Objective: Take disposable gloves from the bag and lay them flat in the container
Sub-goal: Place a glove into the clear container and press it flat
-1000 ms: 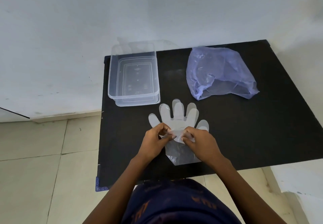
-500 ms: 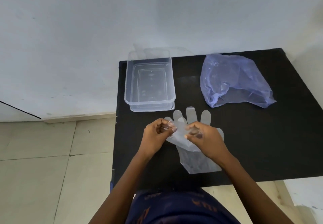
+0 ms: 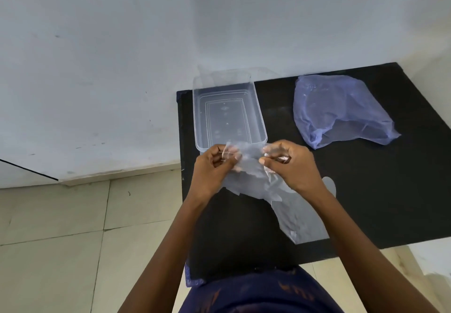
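Note:
A clear disposable glove (image 3: 251,178) hangs between my hands just above the black table (image 3: 366,190). My left hand (image 3: 212,168) pinches its left edge and my right hand (image 3: 290,164) pinches its right edge. Both hands are just in front of the near end of the clear plastic container (image 3: 258,117). A second clear glove (image 3: 300,220) lies flat on the table under my right forearm, one fingertip showing to the right of my wrist. The bluish plastic bag (image 3: 341,110) lies crumpled at the back right of the table.
A white wall rises right behind the table and the container. Tiled floor lies to the left of the table's left edge. The table's near edge is close to my body.
Both hands have lifted one glove off the table and carried it toward the container's near end. The other glove stays flat on the table. My view has shifted left.

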